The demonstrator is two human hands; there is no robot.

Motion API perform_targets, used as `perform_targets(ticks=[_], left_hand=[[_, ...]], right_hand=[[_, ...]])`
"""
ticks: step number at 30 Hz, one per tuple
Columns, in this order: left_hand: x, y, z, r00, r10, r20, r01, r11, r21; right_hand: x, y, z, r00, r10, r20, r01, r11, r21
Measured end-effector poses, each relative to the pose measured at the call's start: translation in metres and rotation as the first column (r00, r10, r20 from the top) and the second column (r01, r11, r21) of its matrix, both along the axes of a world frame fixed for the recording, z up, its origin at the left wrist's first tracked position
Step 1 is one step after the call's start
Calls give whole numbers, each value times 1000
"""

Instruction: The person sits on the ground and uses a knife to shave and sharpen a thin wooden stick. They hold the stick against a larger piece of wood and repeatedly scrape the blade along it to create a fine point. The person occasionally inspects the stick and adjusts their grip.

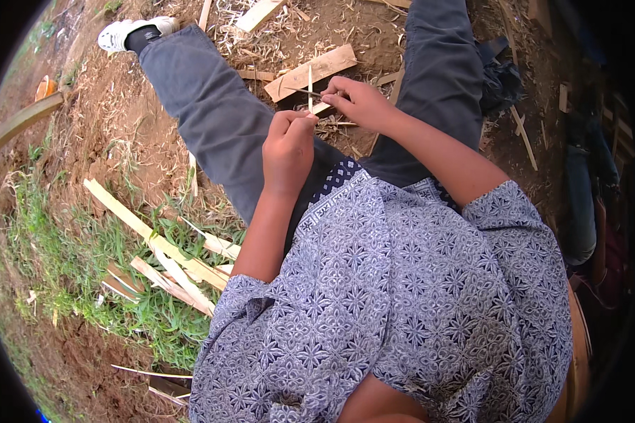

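Observation:
My left hand (288, 149) is closed around the lower end of a thin, pale wooden stick (310, 79), which points away from me. In my right hand (356, 103) is a small knife (306, 92), its narrow dark blade pointing left and crossing the stick just beyond my left fingers. The knife's handle is mostly hidden by my fingers. A flat wooden board (331, 63) lies on the ground beyond both hands, between my spread legs.
Wood shavings and offcuts litter the brown soil (360, 28). Long split wooden strips (148, 233) lie on grass (70, 243) at left. A curved wooden piece (25, 127) rises at far left. Another person's leg (581, 204) shows at the right edge.

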State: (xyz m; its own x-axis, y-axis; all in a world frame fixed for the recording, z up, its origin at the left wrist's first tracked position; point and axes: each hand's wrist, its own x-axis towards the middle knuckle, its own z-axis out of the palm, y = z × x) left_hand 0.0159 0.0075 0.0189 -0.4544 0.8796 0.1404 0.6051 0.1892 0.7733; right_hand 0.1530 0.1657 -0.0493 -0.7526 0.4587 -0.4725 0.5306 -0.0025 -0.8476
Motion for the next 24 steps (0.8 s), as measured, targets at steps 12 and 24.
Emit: perform_targets(ticks=[12, 24], left_hand=[[3, 3, 2, 999, -33, -14, 33, 999, -4], [6, 0, -4, 998, -59, -26, 59, 998, 3]], right_hand=[[-6, 15, -65, 949, -243, 201, 191, 950, 246], [-10, 10, -40, 986, -29, 165, 0, 985, 172]])
